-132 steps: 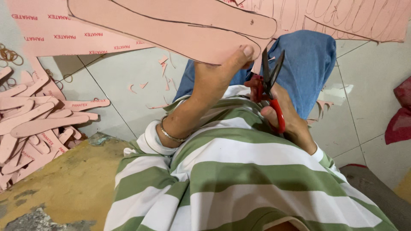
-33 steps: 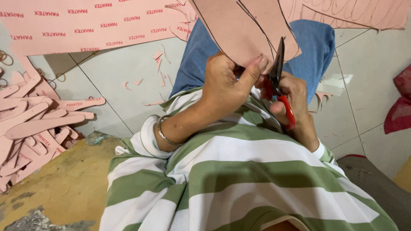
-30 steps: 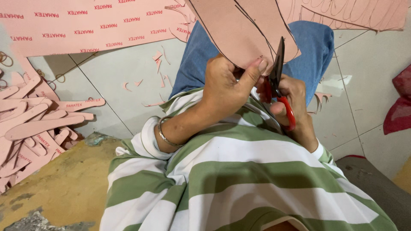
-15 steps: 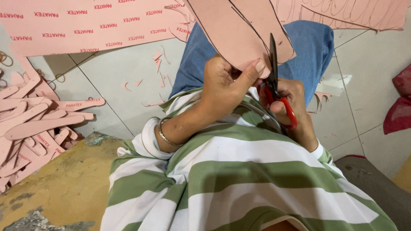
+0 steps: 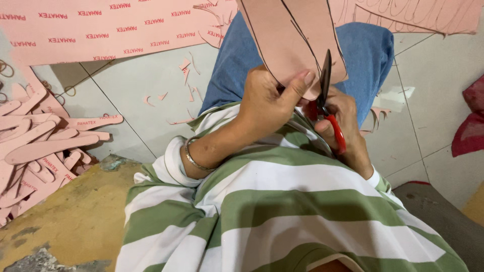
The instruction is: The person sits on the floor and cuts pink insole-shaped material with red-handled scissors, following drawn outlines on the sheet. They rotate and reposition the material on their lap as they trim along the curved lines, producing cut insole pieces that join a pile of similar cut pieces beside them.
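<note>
Left hand pinches a pink board sheet marked with black outlines; right hand grips red-handled scissors, blades at its edge, above a grey tiled floor.

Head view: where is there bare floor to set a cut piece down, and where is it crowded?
Bare tile lies between the pile of cut pink strips and the blue-jeaned knee, with only small scraps on it. More open tile lies right of the knee, up to the red cloth. The far left is crowded; the lap is filled by the left hand, right hand and scissors.
</note>
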Tool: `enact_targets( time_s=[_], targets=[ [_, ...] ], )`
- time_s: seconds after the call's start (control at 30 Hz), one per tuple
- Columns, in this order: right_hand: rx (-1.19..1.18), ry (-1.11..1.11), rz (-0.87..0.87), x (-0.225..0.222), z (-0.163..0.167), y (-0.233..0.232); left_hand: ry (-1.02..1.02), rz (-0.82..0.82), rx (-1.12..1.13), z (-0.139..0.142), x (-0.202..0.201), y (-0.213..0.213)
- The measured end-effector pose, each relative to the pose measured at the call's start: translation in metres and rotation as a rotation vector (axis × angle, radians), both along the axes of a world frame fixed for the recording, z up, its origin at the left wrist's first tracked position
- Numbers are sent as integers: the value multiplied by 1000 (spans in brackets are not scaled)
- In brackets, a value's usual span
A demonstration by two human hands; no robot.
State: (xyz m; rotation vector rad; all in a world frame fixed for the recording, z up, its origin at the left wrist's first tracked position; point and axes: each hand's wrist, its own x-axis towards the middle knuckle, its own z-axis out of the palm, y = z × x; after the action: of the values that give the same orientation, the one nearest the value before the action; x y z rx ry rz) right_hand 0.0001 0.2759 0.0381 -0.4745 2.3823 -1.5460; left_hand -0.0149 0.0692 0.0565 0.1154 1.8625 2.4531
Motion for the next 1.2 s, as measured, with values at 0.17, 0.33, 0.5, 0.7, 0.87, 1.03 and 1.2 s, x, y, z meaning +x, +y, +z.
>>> enact_targets(
  time_s=[0.17,0.33,0.5,0.7,0.87,1.03,1.2],
  targets=[
    [35,96,-11,-1,-10,4,-17,1,35,-2,2,2],
    [-31,117,1,-4,-12,3,-28,-11,69,-5,4,2],
    [-48,6,12,-3,-14,11,-107,-28,126,-7,6,3],
    [-40,13,68,-4,-27,26,-80,-67,167,-7,5,-4],
    [-63,-199,114,-6,-23,31,87,-35,24,-3,-2,-16],
    [-137,-246,235,-12,-15,30,36,-73,-11,1,-8,-17],
    [-10,-26,81,-6,-18,23,30,-65,-84,4,0,-10]
  ],
)
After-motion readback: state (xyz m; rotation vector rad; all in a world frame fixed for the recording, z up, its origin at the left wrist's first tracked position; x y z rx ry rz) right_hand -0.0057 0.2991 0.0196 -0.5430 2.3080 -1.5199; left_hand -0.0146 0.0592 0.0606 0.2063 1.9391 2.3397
